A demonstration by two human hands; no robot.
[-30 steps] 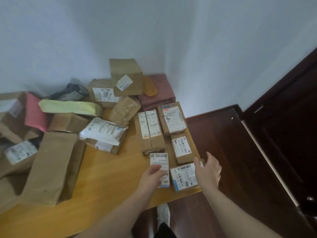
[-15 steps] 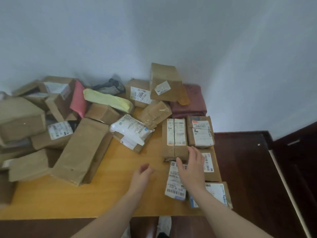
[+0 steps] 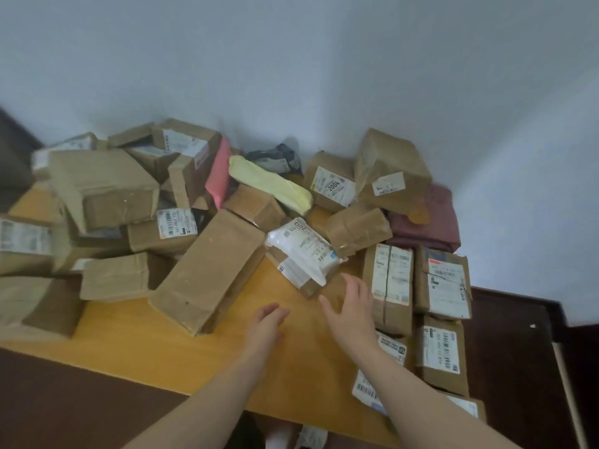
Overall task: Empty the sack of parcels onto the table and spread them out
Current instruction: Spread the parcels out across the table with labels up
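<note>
Several brown cardboard parcels lie heaped on the yellow wooden table (image 3: 136,345), thickest at the left and back. A long brown box (image 3: 207,273) lies slanted in the middle. A white poly bag parcel (image 3: 304,251) rests on a small box just beyond my hands. A neat row of labelled boxes (image 3: 392,283) runs along the table's right side. My left hand (image 3: 267,322) hovers over bare table with relaxed fingers, holding nothing. My right hand (image 3: 351,306) is stretched out with straight fingers, just short of the white bag. No sack is in view.
A yellow soft packet (image 3: 269,183), a pink packet (image 3: 220,176), a dark bag (image 3: 275,157) and a maroon packet (image 3: 431,222) lie among the boxes near the white wall. The table's right edge drops to a dark wooden floor (image 3: 518,367).
My view has swung left and more of the left pile shows. My right hand left the labelled boxes at the right and moved left toward the white bag. My left hand stays open.
</note>
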